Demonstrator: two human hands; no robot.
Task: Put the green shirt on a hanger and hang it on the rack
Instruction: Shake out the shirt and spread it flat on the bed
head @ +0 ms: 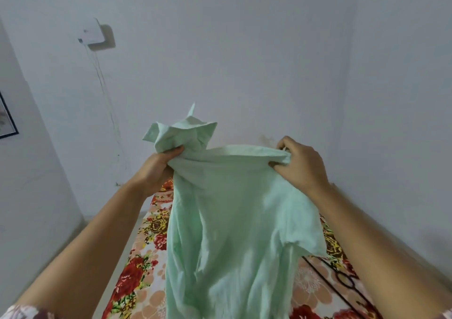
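Note:
I hold the pale green shirt (227, 221) up in front of me, its body hanging down over the bed. My left hand (156, 169) grips the bunched cloth near the collar, which sticks up above my fingers. My right hand (300, 164) pinches the shirt's top edge at the other side. A thin black hanger (342, 278) lies on the bed at the lower right, partly hidden behind the shirt. No rack is in view.
A bed with a floral sheet (144, 265) lies below the shirt. White walls stand close behind and on both sides. A white box (91, 33) with wires is fixed high on the left wall, and a framed picture (6, 120) shows at the left edge.

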